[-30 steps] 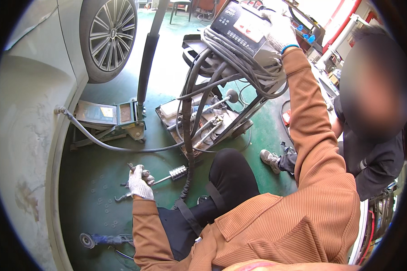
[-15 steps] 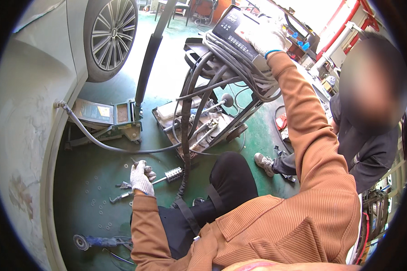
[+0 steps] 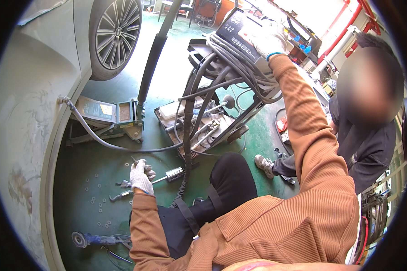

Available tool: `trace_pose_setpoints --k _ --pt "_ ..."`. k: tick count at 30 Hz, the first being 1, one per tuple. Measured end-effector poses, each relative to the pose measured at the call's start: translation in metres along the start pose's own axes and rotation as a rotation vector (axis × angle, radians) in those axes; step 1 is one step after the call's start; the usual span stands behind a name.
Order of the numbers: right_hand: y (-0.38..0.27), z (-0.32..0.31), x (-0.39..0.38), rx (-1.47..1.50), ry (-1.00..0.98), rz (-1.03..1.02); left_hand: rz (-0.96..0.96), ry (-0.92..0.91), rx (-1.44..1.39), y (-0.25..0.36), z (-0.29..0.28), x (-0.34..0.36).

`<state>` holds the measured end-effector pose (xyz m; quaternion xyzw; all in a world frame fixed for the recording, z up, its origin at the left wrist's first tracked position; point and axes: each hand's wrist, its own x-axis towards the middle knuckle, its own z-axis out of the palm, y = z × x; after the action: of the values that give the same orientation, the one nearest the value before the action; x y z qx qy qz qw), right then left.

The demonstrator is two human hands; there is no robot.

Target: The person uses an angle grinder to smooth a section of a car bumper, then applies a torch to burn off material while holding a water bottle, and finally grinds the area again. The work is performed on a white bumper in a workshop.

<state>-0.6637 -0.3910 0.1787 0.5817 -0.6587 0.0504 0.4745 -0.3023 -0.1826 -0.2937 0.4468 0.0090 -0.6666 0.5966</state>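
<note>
My left hand (image 3: 142,175), in a white work glove, is closed low over the floor. A small dark tip pokes out past its fingers; what it belongs to I cannot make out. Behind that hand runs a slide hammer (image 3: 174,174) with a hooked end and a ribbed metal weight. My right hand (image 3: 271,38), also gloved, reaches up to the dark control box (image 3: 235,30) on a cart; glare hides its fingers. Grey cables (image 3: 233,58) hang looped below it. One grey cable (image 3: 105,146) ends at a metal clamp (image 3: 63,100) on the car's body panel (image 3: 27,131).
An angle grinder (image 3: 92,240) and several washers (image 3: 93,198) lie on the green floor. A floor jack (image 3: 126,119) stands by the car wheel (image 3: 116,36). Tools fill the cart's lower tray (image 3: 167,128). Another person (image 3: 366,149) is close on my right.
The view has shifted slightly. My left hand stays closed by the slide hammer, and my right hand stays at the control box. The person on the right has tilted a little.
</note>
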Motion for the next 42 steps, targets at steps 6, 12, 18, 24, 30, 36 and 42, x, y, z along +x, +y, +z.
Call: trace_pose_setpoints --k 6,12,18,24,30,36,42 --pt "-0.004 -0.007 -0.005 0.015 0.002 -0.004 -0.004 -0.003 -0.011 0.002 -0.001 0.0" --pt "0.004 0.013 0.002 0.068 0.035 0.044 0.001 -0.01 0.001 -0.001 -0.002 0.002" --pt "0.007 0.023 0.008 0.037 0.032 0.023 -0.003 -0.018 -0.01 0.0 -0.003 -0.001" --pt "0.002 -0.001 -0.001 0.071 -0.052 0.013 -0.004 -0.027 -0.042 0.005 -0.007 -0.006" --pt "0.012 0.002 0.002 -0.037 -0.053 -0.141 0.022 -0.019 -0.036 0.006 -0.009 -0.011" --pt "0.044 0.038 0.015 0.166 0.059 -0.105 0.01 -0.013 -0.031 0.008 -0.007 -0.014" --pt "0.01 0.006 -0.002 0.147 -0.009 0.018 0.02 -0.007 -0.041 0.013 -0.014 -0.019"
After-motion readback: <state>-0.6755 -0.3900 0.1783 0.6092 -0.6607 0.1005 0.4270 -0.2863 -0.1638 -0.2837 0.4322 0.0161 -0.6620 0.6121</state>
